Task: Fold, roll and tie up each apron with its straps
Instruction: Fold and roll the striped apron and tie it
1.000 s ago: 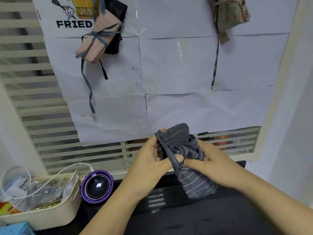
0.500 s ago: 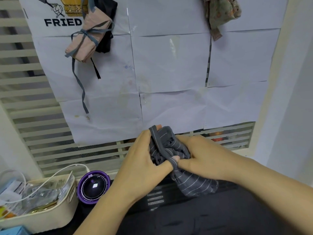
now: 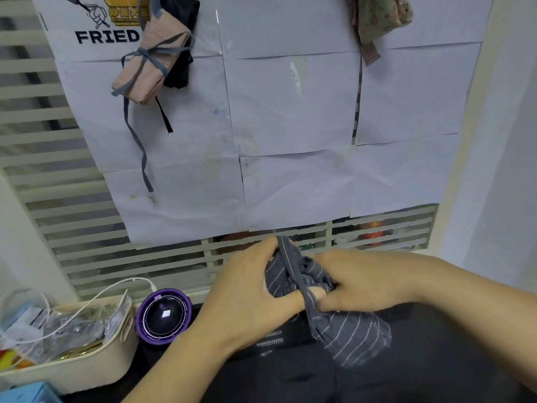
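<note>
Apron (image 3: 348,335), grey with thin pale stripes, sits bunched at lower centre of the frame, held above the dark desk (image 3: 436,373), its loose end hanging toward the lower right. The left hand (image 3: 250,289) has its grip closed around the bundle from the left, fingers curled behind the cloth; the right hand (image 3: 366,282) grips it from the right, fingers curled in. A strap (image 3: 290,266) runs from the top of the bundle down between the two thumbs. Behind the hands a pale slatted screen (image 3: 43,141) fills the back of the room, with white paper sheets (image 3: 290,106) stuck over most of it; the sheet at upper left carries the word FRIED. A plain wall (image 3: 508,170) stands at the right edge. At upper left a pink roll (image 3: 151,68), tied round with a grey strap whose end dangles down, hangs on the paper, with a black cloth (image 3: 180,53) just behind it. At the top right hangs a flowered bundle (image 3: 377,18). At lower left a cream basket (image 3: 87,367) rests on the desk, holding clear packets (image 3: 58,330); a white cable (image 3: 96,301) loops over it. Just beside the basket stands a round purple gadget (image 3: 164,315), and a blue box (image 3: 26,394) shows in the bottom left corner.
</note>
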Tool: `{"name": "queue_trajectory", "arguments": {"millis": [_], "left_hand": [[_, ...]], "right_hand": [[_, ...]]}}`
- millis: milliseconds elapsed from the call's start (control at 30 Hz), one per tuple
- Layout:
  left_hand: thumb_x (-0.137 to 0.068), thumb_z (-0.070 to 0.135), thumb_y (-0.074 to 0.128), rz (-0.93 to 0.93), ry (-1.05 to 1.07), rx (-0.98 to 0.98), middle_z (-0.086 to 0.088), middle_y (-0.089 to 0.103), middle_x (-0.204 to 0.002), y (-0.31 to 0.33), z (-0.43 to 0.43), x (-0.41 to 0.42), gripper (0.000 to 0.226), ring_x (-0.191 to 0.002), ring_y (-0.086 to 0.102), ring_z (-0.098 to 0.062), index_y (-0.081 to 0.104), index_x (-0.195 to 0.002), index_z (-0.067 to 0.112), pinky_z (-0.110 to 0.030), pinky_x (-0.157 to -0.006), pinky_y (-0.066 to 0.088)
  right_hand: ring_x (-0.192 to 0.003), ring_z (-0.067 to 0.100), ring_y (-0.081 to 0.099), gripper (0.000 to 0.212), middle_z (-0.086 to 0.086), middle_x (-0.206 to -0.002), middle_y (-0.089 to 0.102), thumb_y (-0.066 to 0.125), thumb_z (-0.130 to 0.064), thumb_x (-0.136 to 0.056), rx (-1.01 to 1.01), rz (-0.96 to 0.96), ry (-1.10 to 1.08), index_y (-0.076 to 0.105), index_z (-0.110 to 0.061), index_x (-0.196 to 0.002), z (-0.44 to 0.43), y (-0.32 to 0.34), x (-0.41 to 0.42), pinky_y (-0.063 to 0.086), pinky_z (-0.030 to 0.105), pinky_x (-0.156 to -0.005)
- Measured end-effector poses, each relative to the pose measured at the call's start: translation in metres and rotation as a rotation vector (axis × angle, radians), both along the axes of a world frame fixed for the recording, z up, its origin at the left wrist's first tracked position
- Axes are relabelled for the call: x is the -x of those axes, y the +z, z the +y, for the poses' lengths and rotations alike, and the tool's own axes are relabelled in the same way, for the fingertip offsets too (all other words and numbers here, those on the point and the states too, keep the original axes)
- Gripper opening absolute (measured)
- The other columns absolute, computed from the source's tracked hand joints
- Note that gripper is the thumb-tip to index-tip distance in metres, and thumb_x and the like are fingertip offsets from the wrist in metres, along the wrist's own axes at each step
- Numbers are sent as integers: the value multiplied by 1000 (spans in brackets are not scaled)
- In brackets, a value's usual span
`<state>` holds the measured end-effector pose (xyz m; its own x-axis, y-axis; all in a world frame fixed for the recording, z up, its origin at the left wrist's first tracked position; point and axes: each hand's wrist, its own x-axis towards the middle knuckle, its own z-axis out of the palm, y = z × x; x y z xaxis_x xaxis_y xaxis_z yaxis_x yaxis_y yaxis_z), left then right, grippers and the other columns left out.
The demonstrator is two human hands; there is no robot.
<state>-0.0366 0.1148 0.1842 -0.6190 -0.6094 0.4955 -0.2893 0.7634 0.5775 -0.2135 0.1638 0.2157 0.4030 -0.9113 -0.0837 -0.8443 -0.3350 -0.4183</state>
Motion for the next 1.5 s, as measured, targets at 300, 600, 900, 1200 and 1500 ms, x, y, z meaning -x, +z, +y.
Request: {"name": "queue_trajectory", "arguments": {"millis": [300,600,900,1200,1500], "left_hand": [[-73,44,70,-284,-30,-100,26,51,-106,-2,-11,4,48,-94,49,14,41,-112,48,-6,-76,40],[-76,22,66,-104,-45,-62,31,37,-111,4,-21,-7,72,-94,52,7,22,-115,64,-7,-74,40],[-71,33,61,325,-196,-148,21,58,-103,9,-23,-8,47,-94,60,3,51,-118,39,-7,-83,42],[-50,30,79,418,-259,-527,15,69,-90,12,-33,-14,46,-85,67,-7,68,-93,43,-20,-74,53],[-81,4,59,872,11,-870,-3,72,-75,17,-57,-25,13,-65,69,-14,61,-86,16,-23,-51,54]], "right_hand": [[-78,7,63,32,-4,-88,68,71,-29,-77,70,-128,-193,59,-27,-107,-18,-33,2,54,30,-73],[-128,-5,32,54,-23,-135,43,70,-40,-82,230,-259,-130,42,-54,-126,-14,-28,9,29,18,-105],[-81,24,56,29,10,-93,65,78,-40,-63,17,-853,-96,56,-24,-54,-20,-3,22,40,36,-77],[-101,17,67,46,3,-110,71,79,-50,-66,-503,-1186,15,74,-24,-104,-11,-5,32,53,26,-83],[-64,8,61,57,-1,-74,63,82,-20,-69,-501,-1171,-196,62,-14,-123,-14,-56,37,58,31,-81]]}}
